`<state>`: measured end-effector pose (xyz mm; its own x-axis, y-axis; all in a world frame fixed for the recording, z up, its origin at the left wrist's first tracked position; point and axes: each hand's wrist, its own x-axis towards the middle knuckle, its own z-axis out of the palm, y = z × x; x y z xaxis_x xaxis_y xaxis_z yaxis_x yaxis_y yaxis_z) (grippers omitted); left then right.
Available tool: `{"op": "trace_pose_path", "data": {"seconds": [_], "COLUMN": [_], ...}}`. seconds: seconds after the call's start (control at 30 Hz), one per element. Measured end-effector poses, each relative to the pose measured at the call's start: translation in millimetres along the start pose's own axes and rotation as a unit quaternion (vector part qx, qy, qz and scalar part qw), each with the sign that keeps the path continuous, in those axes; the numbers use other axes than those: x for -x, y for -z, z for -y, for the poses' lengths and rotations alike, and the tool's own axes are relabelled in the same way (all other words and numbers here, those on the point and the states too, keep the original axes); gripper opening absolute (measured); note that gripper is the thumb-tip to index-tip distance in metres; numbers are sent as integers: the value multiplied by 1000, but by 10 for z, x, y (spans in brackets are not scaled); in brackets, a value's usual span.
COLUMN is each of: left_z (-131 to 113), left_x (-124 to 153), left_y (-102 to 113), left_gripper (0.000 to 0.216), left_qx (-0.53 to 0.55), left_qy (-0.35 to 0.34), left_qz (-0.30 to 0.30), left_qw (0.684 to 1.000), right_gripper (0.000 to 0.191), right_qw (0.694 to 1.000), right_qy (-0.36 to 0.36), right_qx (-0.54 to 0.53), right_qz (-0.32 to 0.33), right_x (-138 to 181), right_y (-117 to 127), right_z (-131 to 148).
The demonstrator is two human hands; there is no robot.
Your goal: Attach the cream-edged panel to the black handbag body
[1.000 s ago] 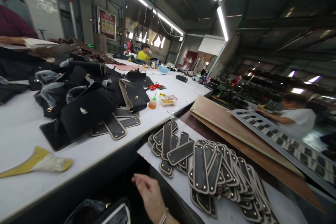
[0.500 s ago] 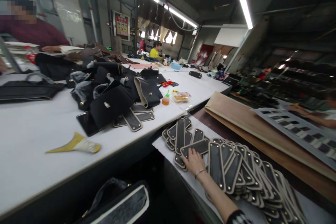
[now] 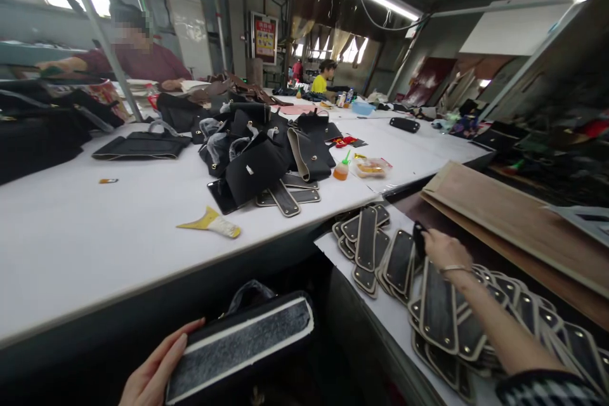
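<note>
At the bottom left, my left hand (image 3: 159,361) is closed on the end of a black handbag (image 3: 242,346). The bag's long base faces up, dark and rough with a white border, and its plastic-wrapped handle shows behind. My right hand (image 3: 447,250) is over the side table, its fingers closed on a dark panel (image 3: 419,240) that shows nearly edge-on. Beneath and around that hand lie stacked bag base panels (image 3: 438,304), black with pale edging and metal studs. Another pile of these panels (image 3: 365,238) sits to its left.
On the white table (image 3: 118,254) lie a heap of black bags (image 3: 257,165), a yellow-handled tool (image 3: 212,223), a glue bottle (image 3: 341,168) and a packaged snack (image 3: 371,167). A brown board (image 3: 514,222) borders the panels. Across the table a person (image 3: 143,60) works.
My right hand has lifted a panel off the pile and moved right with it. My left hand has come into view holding the bag. The view has turned left.
</note>
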<state>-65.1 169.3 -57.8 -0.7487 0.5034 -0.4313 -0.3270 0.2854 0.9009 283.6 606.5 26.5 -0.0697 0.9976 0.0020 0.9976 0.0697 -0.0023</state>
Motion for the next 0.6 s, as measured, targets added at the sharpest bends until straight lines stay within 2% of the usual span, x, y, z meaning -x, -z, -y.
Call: {"op": "trace_pose_path", "data": {"seconds": [0.07,0.13,0.2,0.23,0.3,0.33,0.4,0.5,0.6], "left_z": [20,14,-26,-60,-150,-202,-304,-388,-307], "left_x": [14,36,67,86,140,177,277,489,722], "left_y": [-3,-8,6,23,68,88,106,80,78], "left_gripper": [52,57,61,61,59,59,60,68,80], "left_qx": [16,25,14,-1,-38,-48,-34,76,176], "left_qy": [5,32,42,26,-39,-67,-89,-41,27], "left_qz": [4,11,-3,-24,-85,-108,-115,-59,-32], "left_qw": [1000,999,999,999,995,991,989,995,984], "right_gripper": [38,39,43,47,50,49,44,48,56], "right_qw": [998,990,970,951,852,809,756,693,623], "right_qy": [-22,-27,-5,22,67,74,54,-21,-77], "right_qx": [-31,-83,-203,-284,-512,-581,-653,-705,-711], "right_qz": [-59,-110,-130,-119,-90,-55,2,149,315], "right_x": [-30,77,313,468,821,1007,1372,1877,2319], "right_y": [375,669,856,911,955,948,874,615,265], "right_z": [-78,-54,81,181,414,534,758,1031,1224]}}
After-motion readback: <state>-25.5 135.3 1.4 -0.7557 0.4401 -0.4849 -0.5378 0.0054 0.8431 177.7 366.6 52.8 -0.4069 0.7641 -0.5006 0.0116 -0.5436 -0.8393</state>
